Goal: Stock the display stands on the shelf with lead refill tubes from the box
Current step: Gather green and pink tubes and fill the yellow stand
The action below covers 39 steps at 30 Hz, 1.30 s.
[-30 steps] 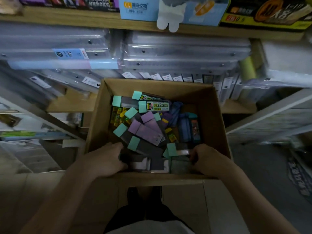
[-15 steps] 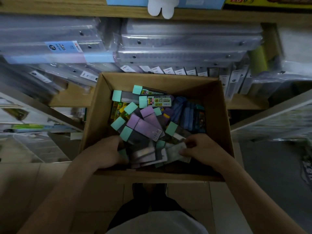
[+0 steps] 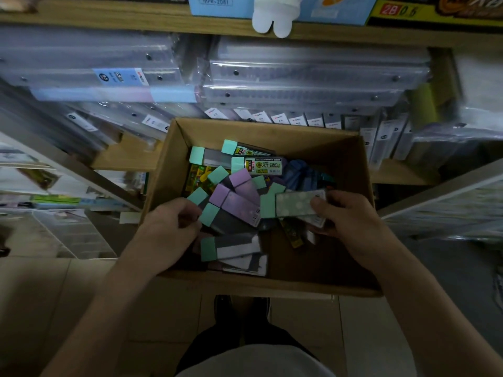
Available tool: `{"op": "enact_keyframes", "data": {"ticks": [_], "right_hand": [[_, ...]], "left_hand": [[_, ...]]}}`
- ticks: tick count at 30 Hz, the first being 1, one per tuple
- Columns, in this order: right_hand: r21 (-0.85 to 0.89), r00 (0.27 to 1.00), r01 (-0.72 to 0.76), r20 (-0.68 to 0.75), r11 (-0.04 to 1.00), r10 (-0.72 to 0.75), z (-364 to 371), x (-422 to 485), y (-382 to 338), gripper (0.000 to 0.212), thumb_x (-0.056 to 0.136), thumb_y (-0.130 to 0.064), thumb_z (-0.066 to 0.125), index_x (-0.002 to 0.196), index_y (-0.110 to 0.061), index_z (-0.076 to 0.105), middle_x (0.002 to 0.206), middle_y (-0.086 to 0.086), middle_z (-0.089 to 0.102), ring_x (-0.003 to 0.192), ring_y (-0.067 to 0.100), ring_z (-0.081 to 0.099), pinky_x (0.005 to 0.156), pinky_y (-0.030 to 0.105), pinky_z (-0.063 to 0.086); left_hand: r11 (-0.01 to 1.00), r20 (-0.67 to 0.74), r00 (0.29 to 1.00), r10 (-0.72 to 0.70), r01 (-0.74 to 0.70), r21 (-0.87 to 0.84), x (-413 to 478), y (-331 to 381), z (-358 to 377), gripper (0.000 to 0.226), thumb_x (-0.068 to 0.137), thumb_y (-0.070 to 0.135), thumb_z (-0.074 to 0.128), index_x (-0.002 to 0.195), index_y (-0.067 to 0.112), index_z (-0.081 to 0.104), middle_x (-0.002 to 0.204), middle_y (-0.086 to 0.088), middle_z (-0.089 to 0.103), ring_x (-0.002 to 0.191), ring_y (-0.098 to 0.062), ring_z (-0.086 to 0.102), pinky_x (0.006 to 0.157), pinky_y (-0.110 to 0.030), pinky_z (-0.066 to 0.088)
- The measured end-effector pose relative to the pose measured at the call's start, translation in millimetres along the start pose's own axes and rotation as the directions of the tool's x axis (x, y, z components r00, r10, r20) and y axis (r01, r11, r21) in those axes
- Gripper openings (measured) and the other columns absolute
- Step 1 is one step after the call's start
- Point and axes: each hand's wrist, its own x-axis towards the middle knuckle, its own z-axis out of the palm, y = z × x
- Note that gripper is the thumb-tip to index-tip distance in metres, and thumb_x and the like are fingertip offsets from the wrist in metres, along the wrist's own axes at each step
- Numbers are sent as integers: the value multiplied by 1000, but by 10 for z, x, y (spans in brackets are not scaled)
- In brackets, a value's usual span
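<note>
An open cardboard box (image 3: pixel 351 284) sits low in front of me, holding several lead refill tubes with mint, purple and blue caps. My right hand (image 3: pixel 351 227) pinches a mint-capped, grey dotted tube (image 3: pixel 294 204) and holds it lifted above the pile. My left hand (image 3: pixel 168 229) is inside the box's left side, fingers curled around a mint-capped dark tube (image 3: pixel 215 217). A labelled tube (image 3: pixel 258 165) lies near the back of the box.
Behind the box, wooden shelves (image 3: pixel 128 156) carry stacks of clear plastic folders (image 3: pixel 313 74) and upright cases. A higher shelf holds a blue box (image 3: pixel 217 4) and a yellow 2B display carton (image 3: pixel 408 9). Tiled floor and my shoes (image 3: pixel 242 308) lie below.
My right hand has lifted a dotted tube out of the near pile and raised it toward the box's middle. My left hand shifted up onto a mint-capped tube. The view moved closer.
</note>
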Motion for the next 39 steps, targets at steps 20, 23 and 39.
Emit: {"op": "enact_keyframes", "data": {"ticks": [20,23,39], "right_hand": [[-254,855,305,497,918,-146,908,-103,56,19,99,-21,60,103,-11,76,99,5,77,93,21,73,84,29,58],[-564,778,470,628,679,-17,843,-80,115,22,101,-31,57,109,-26,76,103,-12,75,93,6,68,83,22,53],[-741,711,450,635,498,302,929,1,255,30,99,-40,48,122,-43,67,123,-13,68,106,8,63,100,38,51]], "left_hand": [[155,94,975,-203,127,-980,-272,304,57,37,88,18,66,120,0,64,119,-24,71,106,-35,71,90,-48,59],[161,65,979,-196,97,-982,-306,83,-69,38,91,20,67,122,-1,64,122,-29,68,116,-42,67,97,-52,56],[321,46,975,-217,116,-940,-434,37,-112,21,89,29,71,102,14,77,100,-17,75,97,-34,74,82,-43,63]]}}
